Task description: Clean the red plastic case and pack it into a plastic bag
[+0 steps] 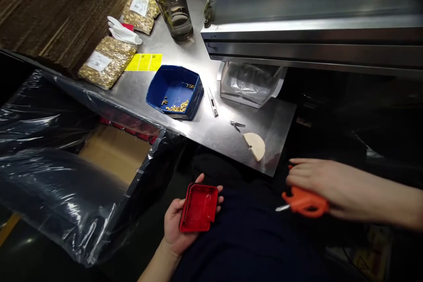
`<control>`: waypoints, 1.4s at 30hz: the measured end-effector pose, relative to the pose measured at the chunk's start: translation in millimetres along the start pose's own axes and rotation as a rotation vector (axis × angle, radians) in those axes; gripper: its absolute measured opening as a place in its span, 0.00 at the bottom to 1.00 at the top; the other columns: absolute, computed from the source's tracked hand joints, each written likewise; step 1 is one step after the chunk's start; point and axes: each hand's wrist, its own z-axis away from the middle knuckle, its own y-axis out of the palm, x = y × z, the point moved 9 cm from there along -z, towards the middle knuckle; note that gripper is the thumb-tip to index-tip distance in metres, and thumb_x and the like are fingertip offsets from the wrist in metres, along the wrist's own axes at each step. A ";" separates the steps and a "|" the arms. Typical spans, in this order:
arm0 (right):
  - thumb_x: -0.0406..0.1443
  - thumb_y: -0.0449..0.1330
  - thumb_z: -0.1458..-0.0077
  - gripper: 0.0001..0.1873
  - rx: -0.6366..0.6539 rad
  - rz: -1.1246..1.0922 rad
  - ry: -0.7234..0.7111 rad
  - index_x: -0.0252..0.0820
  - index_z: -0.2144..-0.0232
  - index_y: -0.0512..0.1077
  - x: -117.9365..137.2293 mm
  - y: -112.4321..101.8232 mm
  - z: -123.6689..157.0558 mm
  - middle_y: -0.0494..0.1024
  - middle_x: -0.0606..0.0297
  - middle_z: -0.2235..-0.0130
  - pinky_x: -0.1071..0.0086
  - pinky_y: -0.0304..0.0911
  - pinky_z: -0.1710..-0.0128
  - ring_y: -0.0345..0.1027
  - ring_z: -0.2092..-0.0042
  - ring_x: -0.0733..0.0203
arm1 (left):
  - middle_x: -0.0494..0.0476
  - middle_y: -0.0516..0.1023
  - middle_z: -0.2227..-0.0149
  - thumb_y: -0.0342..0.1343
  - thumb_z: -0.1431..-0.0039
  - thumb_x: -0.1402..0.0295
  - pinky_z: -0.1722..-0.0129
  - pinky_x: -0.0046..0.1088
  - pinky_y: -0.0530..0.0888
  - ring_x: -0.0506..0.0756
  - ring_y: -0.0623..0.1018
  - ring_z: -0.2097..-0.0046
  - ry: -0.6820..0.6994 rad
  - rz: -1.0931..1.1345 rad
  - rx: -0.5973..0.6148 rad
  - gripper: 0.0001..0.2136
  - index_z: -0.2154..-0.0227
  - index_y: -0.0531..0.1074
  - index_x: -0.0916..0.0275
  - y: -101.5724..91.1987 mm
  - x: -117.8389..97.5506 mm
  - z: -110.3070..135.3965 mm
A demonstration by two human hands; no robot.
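My left hand (178, 224) holds a shallow red plastic housing (199, 208), its hollow side facing up and one corner notched. The fingers wrap under it, with the thumb at the left edge. To the right, my right hand (313, 180) is closed around an orange air blow gun (306, 202). The gun's short metal nozzle (283, 208) points left, toward the red housing but apart from it. Part of the grip is hidden by the hand, and this area is slightly blurred.
On the metal table (211, 136) are a blue bin (172, 86) with small brass parts, a utility knife (212, 102), nail clippers (237, 124) and a half-round pale piece (255, 145). A bottle (173, 9) stands behind. A conveyor (310, 22) overhangs right; a bag-lined box (115, 152) stands left.
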 end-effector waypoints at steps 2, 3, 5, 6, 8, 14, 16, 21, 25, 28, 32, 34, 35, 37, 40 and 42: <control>0.35 0.60 0.38 0.11 0.087 -0.019 -0.046 0.33 0.58 0.78 41.2 -2.4 -0.5 0.80 0.46 0.58 0.65 0.58 0.64 0.74 0.62 0.56 | 0.74 0.72 0.36 0.51 0.33 0.58 0.39 0.48 0.72 0.72 0.74 0.37 0.038 0.041 -0.082 0.38 0.26 0.40 0.54 -9.0 -0.3 3.3; 0.36 0.61 0.40 0.11 0.132 -0.030 -0.072 0.33 0.59 0.77 61.7 -1.9 -1.8 0.80 0.48 0.60 0.65 0.58 0.66 0.74 0.64 0.56 | 0.72 0.73 0.37 0.51 0.31 0.55 0.42 0.46 0.75 0.71 0.77 0.39 0.071 0.062 -0.142 0.38 0.26 0.37 0.52 -14.4 -1.1 6.0; 0.37 0.63 0.43 0.11 0.238 -0.056 -0.140 0.34 0.61 0.77 102.0 2.7 -5.4 0.80 0.53 0.65 0.65 0.56 0.70 0.73 0.68 0.57 | 0.68 0.76 0.39 0.49 0.29 0.53 0.46 0.42 0.78 0.68 0.79 0.42 0.151 0.073 -0.275 0.37 0.26 0.35 0.48 -24.9 -3.6 13.8; 0.38 0.65 0.46 0.12 0.308 -0.065 -0.181 0.35 0.62 0.76 120.7 6.6 -7.3 0.80 0.55 0.68 0.65 0.55 0.72 0.73 0.70 0.57 | 0.66 0.77 0.39 0.49 0.29 0.53 0.46 0.41 0.78 0.67 0.80 0.43 0.179 0.055 -0.325 0.36 0.26 0.35 0.46 -28.1 -4.1 17.9; 0.39 0.67 0.52 0.16 0.433 -0.052 -0.228 0.36 0.61 0.76 148.6 11.6 -13.0 0.79 0.59 0.70 0.63 0.51 0.75 0.72 0.73 0.56 | 0.64 0.76 0.38 0.50 0.29 0.54 0.45 0.41 0.77 0.67 0.80 0.43 0.202 0.003 -0.379 0.35 0.26 0.38 0.46 -30.0 -3.4 24.3; 0.36 0.61 0.48 0.10 0.713 -0.069 -0.213 0.36 0.66 0.78 162.3 -4.6 -30.8 0.82 0.54 0.69 0.62 0.46 0.77 0.79 0.69 0.46 | 0.60 0.57 0.27 0.50 0.34 0.42 0.43 0.58 0.74 0.74 0.77 0.41 0.118 -0.374 -0.317 0.37 0.28 0.43 0.40 -21.1 -15.7 28.6; 0.35 0.61 0.49 0.08 0.724 -0.075 -0.192 0.37 0.68 0.79 152.9 -16.3 -34.0 0.83 0.54 0.68 0.62 0.48 0.76 0.79 0.67 0.44 | 0.59 0.56 0.26 0.58 0.37 0.46 0.37 0.59 0.69 0.74 0.70 0.35 0.077 -0.846 -0.293 0.42 0.27 0.40 0.40 -12.5 -28.9 26.9; 0.35 0.60 0.49 0.08 0.655 -0.054 -0.123 0.39 0.70 0.78 141.5 -33.9 -44.5 0.83 0.56 0.71 0.63 0.51 0.76 0.78 0.70 0.46 | 0.71 0.62 0.30 0.59 0.36 0.68 0.42 0.61 0.71 0.75 0.71 0.40 0.083 -2.171 -0.315 0.50 0.27 0.25 0.53 32.4 -49.6 9.3; 0.34 0.60 0.49 0.07 0.574 0.010 -0.193 0.38 0.73 0.77 156.1 -34.7 -54.1 0.81 0.54 0.72 0.61 0.51 0.78 0.77 0.72 0.46 | 0.71 0.63 0.31 0.57 0.45 0.81 0.43 0.60 0.72 0.74 0.71 0.41 0.028 -2.352 -0.084 0.48 0.26 0.38 0.58 55.9 -34.8 -8.7; 0.33 0.60 0.51 0.06 0.572 -0.010 -0.120 0.40 0.69 0.76 138.3 -26.7 -46.3 0.81 0.58 0.71 0.61 0.57 0.75 0.77 0.71 0.48 | 0.61 0.67 0.32 0.63 0.45 0.72 0.34 0.57 0.65 0.72 0.68 0.35 0.053 -1.788 -0.095 0.39 0.31 0.59 0.51 44.9 -44.1 -8.7; 0.28 0.61 0.58 0.16 0.319 -0.042 -0.028 0.42 0.63 0.73 71.6 -28.4 -26.1 0.81 0.62 0.62 0.55 0.66 0.51 0.76 0.59 0.50 | 0.59 0.72 0.35 0.66 0.42 0.57 0.35 0.39 0.70 0.68 0.70 0.34 0.020 -0.583 -0.174 0.35 0.33 0.63 0.53 3.6 -39.5 -4.0; 0.26 0.61 0.59 0.25 0.110 0.066 -0.018 0.42 0.55 0.72 27.1 -35.2 -18.9 0.78 0.57 0.51 0.49 0.59 0.40 0.71 0.47 0.46 | 0.58 0.77 0.39 0.62 0.37 0.59 0.39 0.34 0.74 0.64 0.75 0.38 -0.023 -0.226 -0.162 0.25 0.37 0.71 0.55 -1.9 -23.5 -7.6; 0.26 0.62 0.58 0.29 0.039 0.144 -0.009 0.42 0.50 0.71 4.4 -35.5 -17.2 0.75 0.52 0.44 0.47 0.57 0.39 0.67 0.41 0.42 | 0.59 0.79 0.41 0.60 0.35 0.59 0.40 0.34 0.75 0.64 0.77 0.40 -0.052 -0.111 -0.133 0.21 0.40 0.75 0.58 2.4 -14.4 -11.7; 0.28 0.61 0.49 0.29 0.018 0.271 0.040 0.45 0.44 0.68 -41.1 -23.6 -20.4 0.70 0.49 0.39 0.50 0.61 0.45 0.64 0.40 0.40 | 0.65 0.80 0.42 0.55 0.32 0.55 0.43 0.39 0.78 0.67 0.81 0.45 -0.112 0.021 -0.038 0.23 0.42 0.77 0.64 23.4 2.3 -22.6; 0.27 0.52 0.39 0.27 0.167 0.353 0.140 0.47 0.40 0.67 -100.8 16.3 -39.2 0.68 0.49 0.38 0.61 0.65 0.55 0.72 0.49 0.48 | 0.75 0.77 0.41 0.46 0.29 0.48 0.47 0.43 0.80 0.69 0.82 0.49 -0.176 0.051 0.093 0.33 0.41 0.73 0.75 63.5 19.2 -39.7; 0.25 0.47 0.36 0.28 0.220 0.366 0.218 0.45 0.37 0.65 -131.0 41.5 -55.7 0.68 0.45 0.38 0.64 0.64 0.62 0.75 0.57 0.53 | 0.77 0.77 0.42 0.41 0.29 0.44 0.52 0.40 0.81 0.68 0.83 0.53 -0.253 0.036 0.160 0.37 0.41 0.73 0.77 84.9 30.4 -47.0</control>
